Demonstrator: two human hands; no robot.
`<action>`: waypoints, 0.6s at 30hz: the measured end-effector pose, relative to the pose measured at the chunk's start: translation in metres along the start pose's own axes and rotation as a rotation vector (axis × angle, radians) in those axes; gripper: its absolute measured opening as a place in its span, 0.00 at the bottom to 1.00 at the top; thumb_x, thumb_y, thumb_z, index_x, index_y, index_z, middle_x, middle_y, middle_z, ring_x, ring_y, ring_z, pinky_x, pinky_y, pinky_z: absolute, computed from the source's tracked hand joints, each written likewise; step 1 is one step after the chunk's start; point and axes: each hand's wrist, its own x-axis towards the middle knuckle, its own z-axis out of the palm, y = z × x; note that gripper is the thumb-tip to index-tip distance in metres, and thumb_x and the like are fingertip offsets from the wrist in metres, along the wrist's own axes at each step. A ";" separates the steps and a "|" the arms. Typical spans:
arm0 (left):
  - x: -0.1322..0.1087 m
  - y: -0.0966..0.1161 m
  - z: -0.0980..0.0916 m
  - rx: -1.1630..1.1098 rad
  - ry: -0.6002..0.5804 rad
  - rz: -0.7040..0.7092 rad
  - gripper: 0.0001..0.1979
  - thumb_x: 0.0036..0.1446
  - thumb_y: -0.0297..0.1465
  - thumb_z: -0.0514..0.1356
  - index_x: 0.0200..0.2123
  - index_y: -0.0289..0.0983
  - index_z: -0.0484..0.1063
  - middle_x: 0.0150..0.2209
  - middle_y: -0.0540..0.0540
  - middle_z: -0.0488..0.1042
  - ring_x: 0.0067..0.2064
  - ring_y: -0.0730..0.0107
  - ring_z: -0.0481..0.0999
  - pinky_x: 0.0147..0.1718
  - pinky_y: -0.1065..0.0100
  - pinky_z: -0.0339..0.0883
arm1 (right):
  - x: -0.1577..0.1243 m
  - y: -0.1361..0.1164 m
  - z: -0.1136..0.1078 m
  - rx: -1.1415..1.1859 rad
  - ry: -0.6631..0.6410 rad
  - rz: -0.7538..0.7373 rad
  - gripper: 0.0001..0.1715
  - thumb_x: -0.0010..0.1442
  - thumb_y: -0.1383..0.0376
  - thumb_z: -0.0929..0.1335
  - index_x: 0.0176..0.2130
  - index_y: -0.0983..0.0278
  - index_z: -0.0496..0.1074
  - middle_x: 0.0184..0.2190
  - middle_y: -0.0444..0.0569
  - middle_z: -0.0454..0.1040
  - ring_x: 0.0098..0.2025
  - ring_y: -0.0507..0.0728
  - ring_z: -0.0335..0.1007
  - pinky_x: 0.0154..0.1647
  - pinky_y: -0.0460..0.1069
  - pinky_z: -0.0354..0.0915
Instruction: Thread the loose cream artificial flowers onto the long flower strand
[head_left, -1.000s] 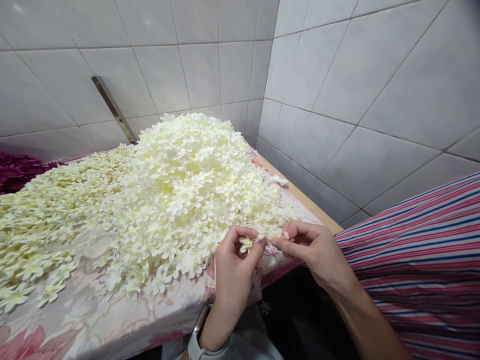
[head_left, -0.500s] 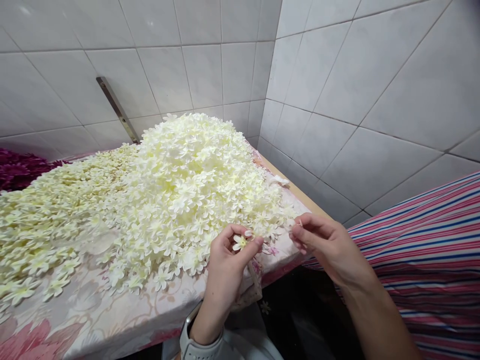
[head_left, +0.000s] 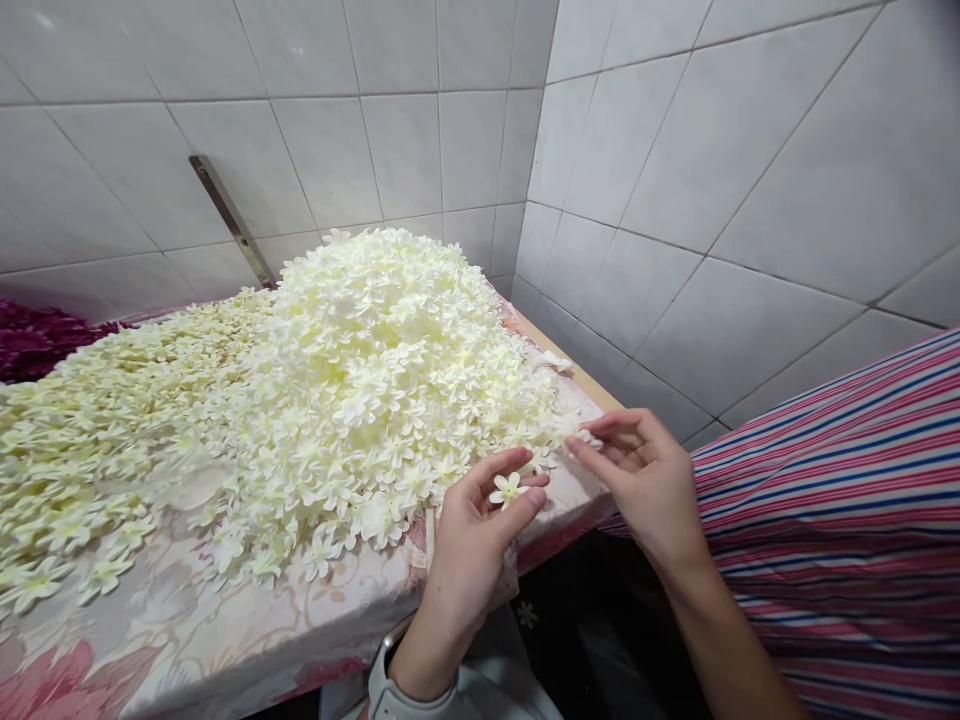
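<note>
My left hand (head_left: 480, 515) is at the front edge of the table, its fingers curled around a small white flower (head_left: 508, 489) with a yellow centre. The flower lies between thumb and fingers, face up. To the right, my right hand (head_left: 645, 480) pinches another white flower (head_left: 589, 437) between thumb and forefinger, at the right edge of the heap. A large heap of white flower heads (head_left: 382, 350) rises just beyond both hands. On its left spreads a lower layer of yellowish-white flowers (head_left: 127, 420).
A floral tablecloth (head_left: 247, 625) covers the table, which stands against a tiled wall (head_left: 405, 140). Purple flowers (head_left: 37, 340) lie at the far left. A metal strip (head_left: 231, 220) leans on the wall. Striped fabric (head_left: 832, 480) hangs at the right. One flower (head_left: 527, 614) shows below the table edge.
My left hand has shifted right, its thumb and fingertips spreading further apart around the flower. My right hand has moved slightly left, and a white flower now shows more clearly at its fingertips.
</note>
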 end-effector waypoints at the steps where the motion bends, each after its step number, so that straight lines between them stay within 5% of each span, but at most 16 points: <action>1: -0.001 0.001 0.001 -0.059 0.018 -0.009 0.17 0.44 0.30 0.68 0.40 0.36 0.76 0.48 0.42 0.75 0.44 0.60 0.78 0.41 0.68 0.71 | 0.004 0.006 -0.002 -0.084 0.064 -0.056 0.19 0.48 0.56 0.74 0.33 0.62 0.66 0.32 0.47 0.72 0.37 0.57 0.71 0.41 0.51 0.69; 5: -0.008 0.004 0.000 -0.227 0.042 -0.053 0.14 0.48 0.30 0.66 0.41 0.37 0.76 0.54 0.41 0.71 0.49 0.56 0.76 0.44 0.66 0.72 | 0.017 0.020 -0.011 -0.408 0.072 -0.200 0.11 0.55 0.57 0.70 0.34 0.62 0.71 0.36 0.50 0.74 0.38 0.60 0.71 0.43 0.55 0.66; 10: -0.014 0.004 -0.008 -0.285 0.062 -0.006 0.16 0.49 0.24 0.62 0.43 0.41 0.76 0.56 0.46 0.69 0.55 0.56 0.71 0.49 0.67 0.70 | 0.024 0.017 -0.014 -0.477 0.040 -0.299 0.14 0.55 0.54 0.67 0.29 0.62 0.74 0.37 0.53 0.76 0.42 0.63 0.67 0.45 0.58 0.63; 14: -0.017 0.005 -0.011 -0.246 0.058 0.035 0.19 0.50 0.27 0.63 0.47 0.41 0.74 0.57 0.45 0.69 0.56 0.56 0.69 0.49 0.66 0.69 | 0.025 0.017 -0.015 -0.524 0.001 -0.325 0.17 0.57 0.54 0.65 0.35 0.62 0.76 0.42 0.53 0.75 0.47 0.64 0.65 0.47 0.58 0.62; 18: -0.017 0.007 -0.010 -0.205 0.099 0.031 0.22 0.50 0.28 0.65 0.50 0.41 0.71 0.53 0.42 0.73 0.53 0.61 0.72 0.45 0.72 0.70 | 0.025 0.017 -0.014 -0.533 0.103 -0.349 0.14 0.55 0.54 0.68 0.33 0.62 0.72 0.38 0.51 0.75 0.40 0.60 0.69 0.37 0.53 0.66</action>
